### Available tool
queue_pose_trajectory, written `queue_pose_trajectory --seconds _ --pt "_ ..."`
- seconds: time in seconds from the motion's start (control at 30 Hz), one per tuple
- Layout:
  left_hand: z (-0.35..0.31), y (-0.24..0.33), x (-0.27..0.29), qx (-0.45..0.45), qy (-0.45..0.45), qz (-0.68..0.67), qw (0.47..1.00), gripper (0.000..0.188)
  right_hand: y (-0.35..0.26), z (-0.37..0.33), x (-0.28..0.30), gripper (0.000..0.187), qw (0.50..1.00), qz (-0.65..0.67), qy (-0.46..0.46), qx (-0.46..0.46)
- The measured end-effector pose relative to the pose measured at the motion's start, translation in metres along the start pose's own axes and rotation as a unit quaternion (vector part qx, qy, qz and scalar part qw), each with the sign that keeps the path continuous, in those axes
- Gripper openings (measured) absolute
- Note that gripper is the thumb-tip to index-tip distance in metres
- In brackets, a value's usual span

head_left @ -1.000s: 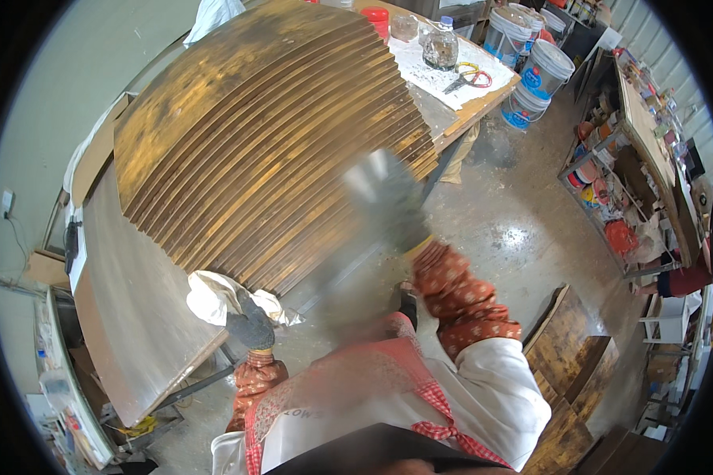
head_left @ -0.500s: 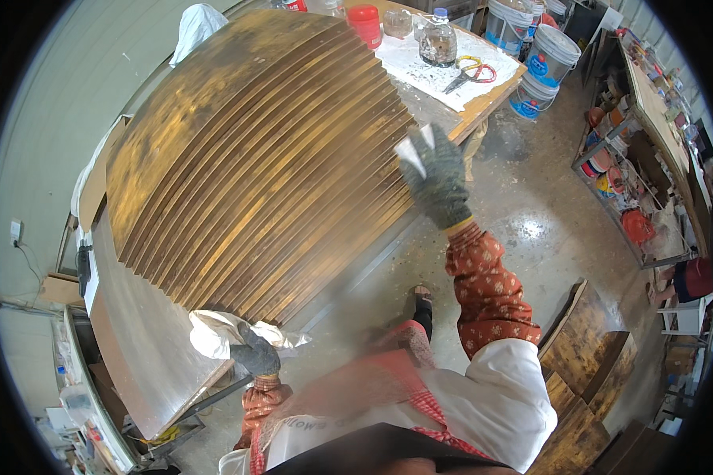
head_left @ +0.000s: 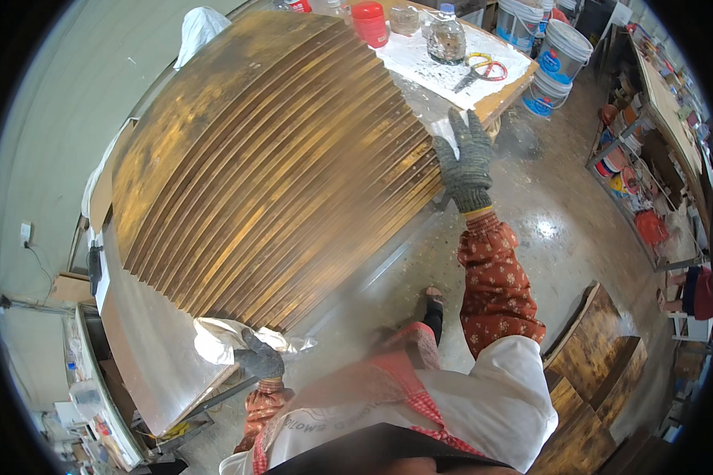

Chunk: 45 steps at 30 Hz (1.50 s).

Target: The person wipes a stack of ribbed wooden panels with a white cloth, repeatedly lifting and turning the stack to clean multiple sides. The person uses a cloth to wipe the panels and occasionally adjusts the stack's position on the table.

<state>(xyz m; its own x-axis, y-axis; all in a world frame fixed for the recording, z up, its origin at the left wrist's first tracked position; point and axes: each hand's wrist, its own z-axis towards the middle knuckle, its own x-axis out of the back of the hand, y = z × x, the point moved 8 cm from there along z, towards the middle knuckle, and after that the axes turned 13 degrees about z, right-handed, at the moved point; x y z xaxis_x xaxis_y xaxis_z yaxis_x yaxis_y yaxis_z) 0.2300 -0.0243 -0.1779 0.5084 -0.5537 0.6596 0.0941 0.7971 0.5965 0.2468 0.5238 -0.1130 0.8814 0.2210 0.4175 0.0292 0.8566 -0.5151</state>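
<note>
A stack of thin curved boards, brown with golden mottling, lies fanned out in overlapping steps on a metal-topped table. My right hand, in a dark grey knit glove, is at the stack's right edge, with a white piece between thumb and fingers; its kind I cannot make out. At the stack's near left corner, my left hand, gloved too, is closed on a crumpled white cloth. The cloth hides part of that corner.
Scissors, a clear bottle and a red jar stand on a paper-covered table at the back. White buckets stand beyond it. More mottled boards lie at the lower right. Cluttered shelving lines the right side.
My right hand has moved a little right and outward along the stack's edge, its fingers more upright. My left hand stays on the cloth at the near corner. The view has shifted slightly.
</note>
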Motion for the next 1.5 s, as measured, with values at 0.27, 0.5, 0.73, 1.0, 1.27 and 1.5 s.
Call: queue_pose_trajectory --seconds 0.27,0.5,0.73,1.0,1.27,1.5 --pt "-0.001 -0.004 -0.002 0.022 -0.047 0.058 0.997 0.079 -0.083 -0.025 -0.036 0.06 0.98 0.101 -0.136 0.108" --pt "-0.002 -0.006 -0.001 0.04 -0.02 0.041 0.998 0.077 -0.136 -0.044 -0.034 0.066 0.984 0.076 -0.11 0.121" --pt "-0.002 -0.01 -0.001 0.022 -0.012 0.061 0.998 0.075 -0.069 -0.003 -0.031 0.062 0.981 0.071 -0.127 -0.132" --pt "-0.003 -0.033 -0.005 -0.004 -0.003 0.089 0.996 0.07 -0.054 -0.002 -0.016 0.049 0.996 0.001 -0.013 0.084" --pt "-0.005 -0.042 -0.003 0.053 0.019 0.065 0.996 0.065 -0.061 -0.001 -0.035 0.054 0.996 0.047 -0.038 0.065" --pt "-0.009 -0.034 -0.003 0.078 -0.02 0.049 0.996 0.074 -0.26 -0.084 -0.089 0.067 0.904 0.329 -0.169 0.214"
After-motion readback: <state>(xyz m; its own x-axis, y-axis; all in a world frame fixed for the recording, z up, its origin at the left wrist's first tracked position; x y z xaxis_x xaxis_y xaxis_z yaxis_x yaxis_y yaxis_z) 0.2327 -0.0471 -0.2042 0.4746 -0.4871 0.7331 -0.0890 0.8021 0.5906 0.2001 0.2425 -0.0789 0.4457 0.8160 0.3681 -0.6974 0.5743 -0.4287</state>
